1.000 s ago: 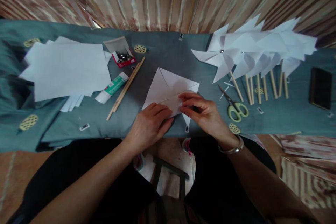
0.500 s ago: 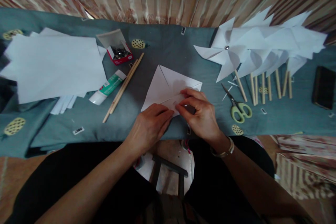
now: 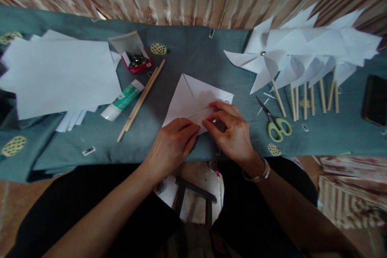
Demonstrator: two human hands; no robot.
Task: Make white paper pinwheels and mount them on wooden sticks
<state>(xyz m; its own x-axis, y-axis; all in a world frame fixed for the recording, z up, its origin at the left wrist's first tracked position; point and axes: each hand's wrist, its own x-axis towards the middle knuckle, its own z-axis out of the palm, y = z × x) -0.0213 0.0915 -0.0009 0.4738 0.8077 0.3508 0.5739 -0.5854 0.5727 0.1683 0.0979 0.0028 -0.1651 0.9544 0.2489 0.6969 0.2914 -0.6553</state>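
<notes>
A square white sheet of paper (image 3: 178,98), cut inward from its corners, lies on the table at the middle of the head view. My left hand (image 3: 173,141) rests on its near left edge, fingers together and pressed on the paper. Over its near right part, my right hand (image 3: 229,131) has thumb and fingertips closed on the paper; the fingertips hide the exact hold. Right of my right hand lies a pair of green-handled scissors (image 3: 275,124), with thin paper scraps (image 3: 264,105) beside the blades.
Finished paper pinwheels (image 3: 263,66) on wooden sticks overlap at the right, near a dark phone (image 3: 374,100). At the left are a stack of white paper (image 3: 65,78), a glue tube (image 3: 122,100), wooden sticks (image 3: 142,100) and a red box (image 3: 140,65) of metal fasteners.
Both hands keep almost the same place on the paper. The view has shifted slightly; nothing was picked up or let go.
</notes>
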